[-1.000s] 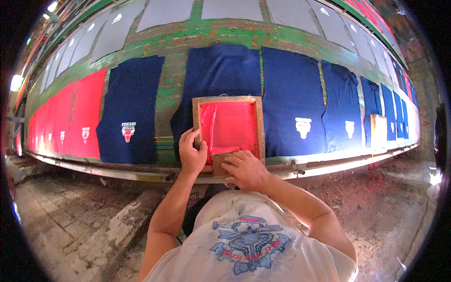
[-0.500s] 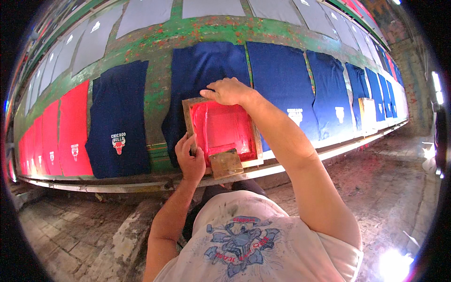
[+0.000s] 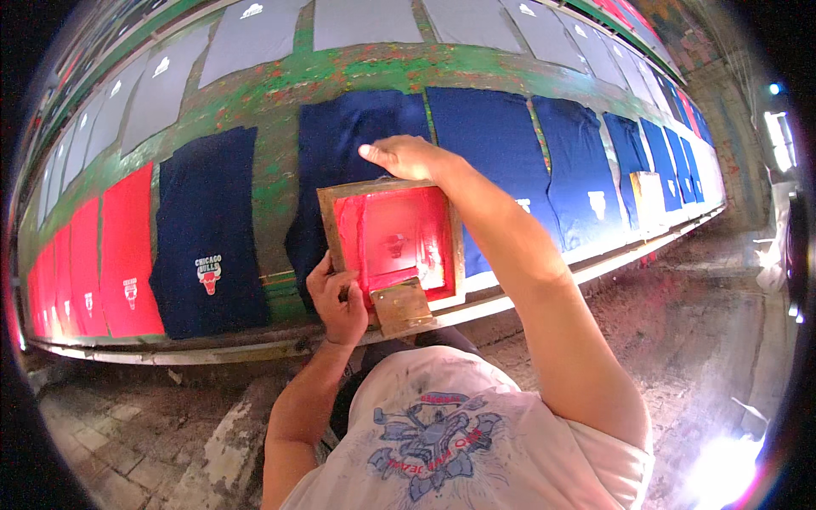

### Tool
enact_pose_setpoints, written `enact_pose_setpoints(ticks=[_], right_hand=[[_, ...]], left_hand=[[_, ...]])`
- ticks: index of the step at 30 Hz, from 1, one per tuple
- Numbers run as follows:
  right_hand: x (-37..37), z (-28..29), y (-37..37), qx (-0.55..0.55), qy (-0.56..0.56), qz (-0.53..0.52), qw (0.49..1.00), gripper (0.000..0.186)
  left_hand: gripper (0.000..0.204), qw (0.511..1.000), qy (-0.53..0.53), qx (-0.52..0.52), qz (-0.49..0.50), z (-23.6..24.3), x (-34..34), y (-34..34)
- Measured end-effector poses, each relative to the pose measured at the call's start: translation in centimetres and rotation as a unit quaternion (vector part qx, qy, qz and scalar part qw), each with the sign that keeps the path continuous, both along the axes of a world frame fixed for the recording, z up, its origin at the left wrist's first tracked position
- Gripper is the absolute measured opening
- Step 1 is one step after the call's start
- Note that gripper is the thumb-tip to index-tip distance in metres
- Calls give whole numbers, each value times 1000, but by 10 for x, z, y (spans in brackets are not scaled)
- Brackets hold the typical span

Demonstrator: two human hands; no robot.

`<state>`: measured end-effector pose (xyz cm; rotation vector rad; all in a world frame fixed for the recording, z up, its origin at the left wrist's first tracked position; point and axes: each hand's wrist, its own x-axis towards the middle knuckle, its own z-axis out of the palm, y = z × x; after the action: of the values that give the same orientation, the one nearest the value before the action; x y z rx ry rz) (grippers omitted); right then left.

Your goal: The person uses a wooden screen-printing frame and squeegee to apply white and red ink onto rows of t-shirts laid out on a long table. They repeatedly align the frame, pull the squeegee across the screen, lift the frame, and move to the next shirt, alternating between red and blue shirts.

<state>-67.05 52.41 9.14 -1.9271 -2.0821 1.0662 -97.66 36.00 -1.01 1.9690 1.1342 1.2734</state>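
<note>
A wooden screen-printing frame [image 3: 331, 229] with red ink over its mesh lies over a dark blue fabric panel [image 3: 357, 127]. A faint bull-head mark shows in the mesh. My left hand [image 3: 340, 304] is closed at the near left side of the frame, its fingers curled by the wooden bar. Over the far bar, my right hand [image 3: 410, 159] grips the frame with the thumb side pointing left; its fingertips are partly hidden. A wooden squeegee [image 3: 401, 308] rests inside against the near edge.
Left of the frame lies a dark blue panel [image 3: 204, 204] with a red and white bull print, then red panels [image 3: 127, 229]. More blue panels [image 3: 489, 144] run rightward, with another wooden frame [image 3: 648, 200]. Grey panels [image 3: 251, 47] line the green table's [image 3: 280, 161] far side.
The bull-head mark in the mesh has come into sight, and the frame's red looks lighter. The left hand's fingers have shifted down the frame's side. The whole view has shifted slightly.
</note>
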Motion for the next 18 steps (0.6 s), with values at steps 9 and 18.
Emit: enact_pose_setpoints(ticks=[9,18], right_hand=[[17,-25,-227,374,103,-232,892,46],[89,-52,-346,201,311,-362,856,64]], left_hand=[[12,997,-24,-75,10,13,3,20],[21,990,-56,-127,5,8,122,-8]])
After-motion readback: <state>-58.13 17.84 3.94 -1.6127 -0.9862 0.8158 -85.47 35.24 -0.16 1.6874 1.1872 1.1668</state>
